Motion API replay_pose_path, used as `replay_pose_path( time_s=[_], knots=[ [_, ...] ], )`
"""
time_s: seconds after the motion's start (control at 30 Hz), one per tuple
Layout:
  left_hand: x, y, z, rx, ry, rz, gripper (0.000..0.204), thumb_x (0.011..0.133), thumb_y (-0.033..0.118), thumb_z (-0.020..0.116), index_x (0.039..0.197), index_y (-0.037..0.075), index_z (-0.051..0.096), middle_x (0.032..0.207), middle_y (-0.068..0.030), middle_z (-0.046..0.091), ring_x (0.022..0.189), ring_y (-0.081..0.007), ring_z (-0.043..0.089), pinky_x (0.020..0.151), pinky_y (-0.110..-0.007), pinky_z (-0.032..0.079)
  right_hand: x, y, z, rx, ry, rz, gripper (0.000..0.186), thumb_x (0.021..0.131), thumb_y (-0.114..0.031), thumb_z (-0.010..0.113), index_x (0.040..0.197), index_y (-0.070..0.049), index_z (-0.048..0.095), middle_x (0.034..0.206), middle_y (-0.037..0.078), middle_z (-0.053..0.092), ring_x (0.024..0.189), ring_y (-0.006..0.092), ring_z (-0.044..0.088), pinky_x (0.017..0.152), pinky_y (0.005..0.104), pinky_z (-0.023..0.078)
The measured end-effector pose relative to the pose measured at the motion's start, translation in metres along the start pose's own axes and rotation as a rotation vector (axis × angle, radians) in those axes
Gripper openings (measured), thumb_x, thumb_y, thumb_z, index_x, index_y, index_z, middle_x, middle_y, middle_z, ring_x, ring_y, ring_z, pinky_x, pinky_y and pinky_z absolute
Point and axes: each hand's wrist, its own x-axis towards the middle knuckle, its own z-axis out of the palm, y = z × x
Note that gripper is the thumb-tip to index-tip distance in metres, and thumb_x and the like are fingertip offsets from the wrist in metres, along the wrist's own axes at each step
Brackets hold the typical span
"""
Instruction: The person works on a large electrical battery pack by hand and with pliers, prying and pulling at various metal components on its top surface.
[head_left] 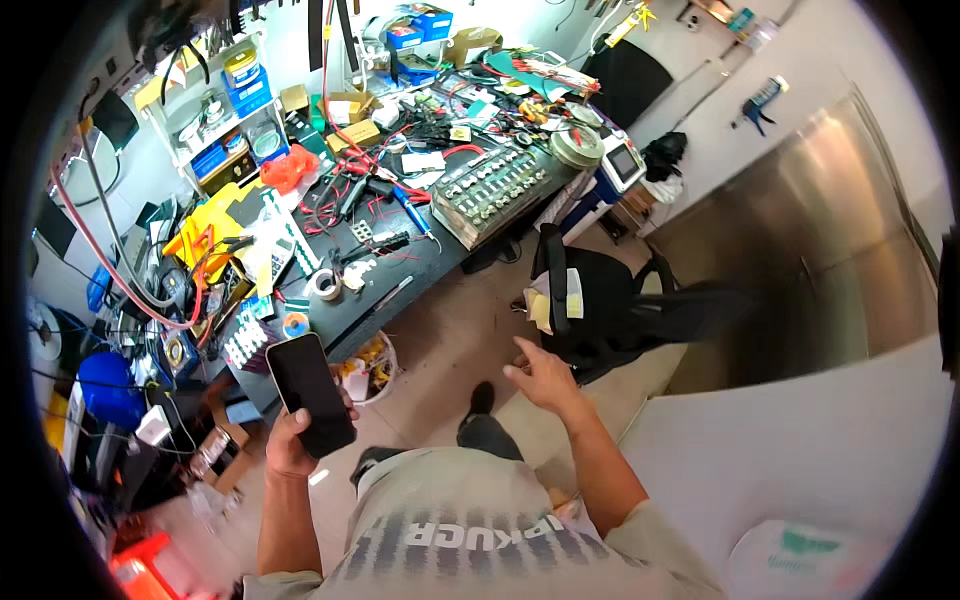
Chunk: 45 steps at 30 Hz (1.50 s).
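Observation:
My left hand [292, 445] holds a black smartphone [311, 392] upright at the lower left, its screen dark and thumb along its side. My right hand [545, 380], empty, is raised right of the middle, fingers apart and index finger extended, just below a black chair [590, 340] with a pale cloth on it. Behind the phone, the edge of the dark workbench [365, 300] carries a roll of tape [323, 284], a pen [393, 293] and a striped pinkish block [248, 345].
The bench holds tools, wires, a metal tray of parts [488, 195] and a shelf [210, 125]. A waste bin [385, 385] stands beneath it. Clutter with a blue helmet-like object [110, 388] lies left, a machine [615, 165] behind the chair, a metal door [800, 260] and pale surface [760, 450] right.

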Motion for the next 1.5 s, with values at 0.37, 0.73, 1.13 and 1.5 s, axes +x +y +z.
replay_pose_path(
  time_s=[0.37,0.73,1.13,1.5],
  knots=[
    [0.004,-0.168,0.045,-0.205,0.849,-0.008,0.063,0.102,0.052,0.068,0.144,0.006,0.061,0.105,-0.0157,0.075,0.090,-0.0318,0.077,0.081,-0.047,0.064,0.275,0.009,-0.067,-0.317,-0.367,-0.306,0.088,0.099,-0.038,0.072,0.168,-0.003,0.030,0.133,0.028,0.070,0.121,0.0468,0.069,0.103,0.0557,0.054],
    [0.055,-0.256,0.019,-0.396,1.095,0.062,0.048,0.099,0.050,0.074,0.119,0.007,0.067,0.094,-0.0121,0.073,0.081,-0.0308,0.075,0.077,-0.048,0.065,0.339,0.025,-0.072,-0.506,-0.390,-0.518,0.087,0.096,-0.034,0.075,0.167,-0.006,0.034,0.107,0.022,0.076,0.097,0.0427,0.074,0.085,0.0535,0.058],
    [0.111,-0.280,0.098,-0.687,1.261,0.224,0.049,0.097,0.048,0.076,0.123,0.007,0.069,0.097,-0.0113,0.073,0.087,-0.0324,0.072,0.083,-0.049,0.060,0.375,0.028,-0.104,-0.457,-0.652,-0.658,0.092,0.095,-0.037,0.076,0.160,0.011,0.034,0.100,0.021,0.076,0.090,0.0380,0.076,0.079,0.0492,0.059],
    [0.138,-0.332,0.149,-0.843,1.284,0.173,0.053,0.094,0.051,0.079,0.116,0.004,0.067,0.095,-0.0150,0.071,0.089,-0.0336,0.070,0.089,-0.049,0.059,0.392,0.061,-0.110,-0.480,-0.568,-0.826,0.084,0.096,-0.037,0.075,0.162,0.001,0.040,0.100,0.020,0.076,0.093,0.0377,0.075,0.081,0.0493,0.057]
  ],
)
